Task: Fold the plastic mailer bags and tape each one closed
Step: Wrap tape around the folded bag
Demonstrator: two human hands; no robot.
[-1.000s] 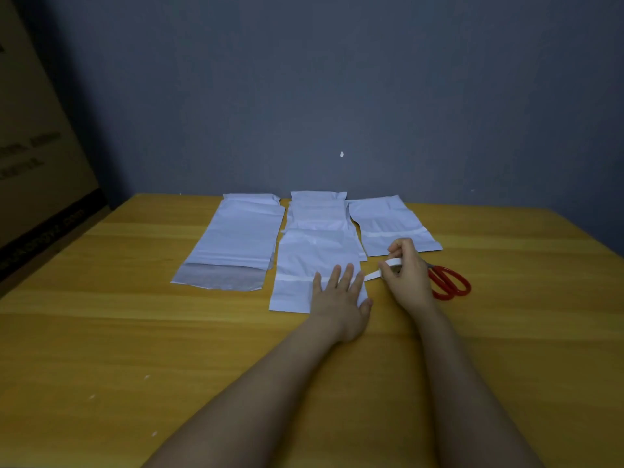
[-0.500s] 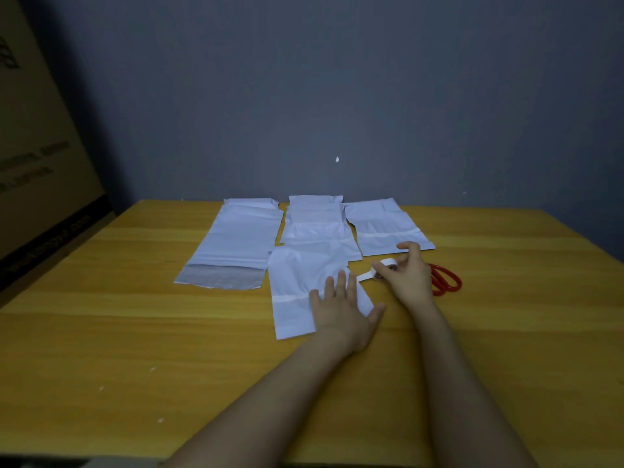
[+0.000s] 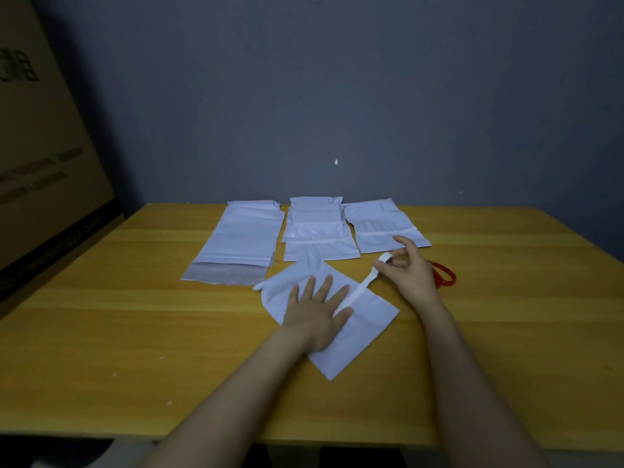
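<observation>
Bag (image 3: pixel 368 325): on table (image 3: pixel 135 315), under left hand (image 3: pixel 317 315).
Tape (image 3: pixel 363 287): from bag to right hand (image 3: pixel 410 278).
Other bags (image 3: pixel 320 231): in a row behind.
Scissors (image 3: pixel 445 278): behind right hand, at right.

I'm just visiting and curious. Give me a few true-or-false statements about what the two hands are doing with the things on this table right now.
1. The left hand lies flat on the folded white plastic mailer bag. True.
2. The right hand holds the red-handled scissors. False: it holds a white tape roll; the scissors lie on the yellow wooden table behind it.
3. A strip of white tape runs from the roll down to the bag. True.
4. The bag under the hand lies square with the table's near edge. False: it is turned diagonally.
</observation>
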